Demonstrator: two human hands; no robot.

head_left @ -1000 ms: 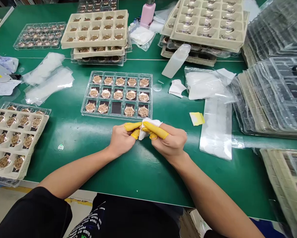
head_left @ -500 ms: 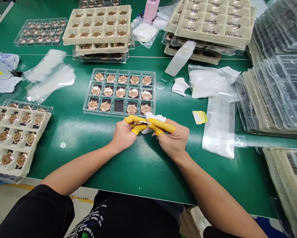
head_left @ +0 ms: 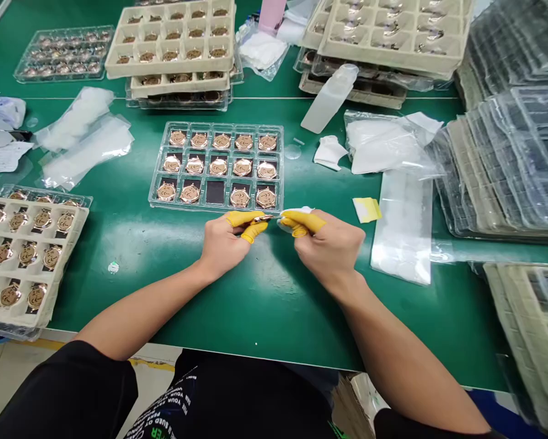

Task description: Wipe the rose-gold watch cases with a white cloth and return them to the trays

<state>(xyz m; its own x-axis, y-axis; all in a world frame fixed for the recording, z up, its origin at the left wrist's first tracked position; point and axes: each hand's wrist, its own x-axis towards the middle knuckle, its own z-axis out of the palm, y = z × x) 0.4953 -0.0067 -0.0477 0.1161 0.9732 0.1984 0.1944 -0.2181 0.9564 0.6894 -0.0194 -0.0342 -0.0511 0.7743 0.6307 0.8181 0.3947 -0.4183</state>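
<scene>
My left hand, with yellow finger cots on its thumb and finger, pinches a thin round rose-gold watch case seen edge-on. My right hand, also wearing yellow finger cots, holds a small white cloth against the fingertips, close to the case. Both hands sit just below the front edge of a transparent plastic tray holding several rose-gold cases in rows. One cell in its bottom row shows only a dark pad. Much of the held case is hidden by my fingers.
The green workbench carries a beige pulp tray of cases at left and stacked pulp trays ahead. A pink bottle, plastic bags and a tall pile of transparent trays stand around.
My hands have drawn apart, the right one moving rightward and taking the white cloth off the case. The case now shows edge-on in my left fingers. The view has shifted slightly.
</scene>
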